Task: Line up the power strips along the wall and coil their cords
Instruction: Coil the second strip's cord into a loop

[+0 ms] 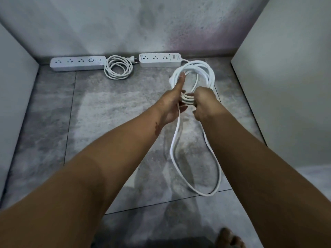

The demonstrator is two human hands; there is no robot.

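Observation:
Two white power strips lie end to end against the grey wall: one on the left (77, 63) with its cord (118, 69) lying coiled on the floor beside it, one on the right (160, 59). The right strip's white cord (195, 72) is partly coiled in the air. My left hand (174, 102) holds the coil's near side with the thumb pointing up. My right hand (204, 104) is closed around the same bundled loops. A long loose loop of that cord (217, 174) hangs down onto the floor between my forearms.
White panels stand at the left (16, 104) and right (286, 86), boxing in the grey tiled floor (107, 108). Toes of a bare foot (229, 237) show at the bottom edge.

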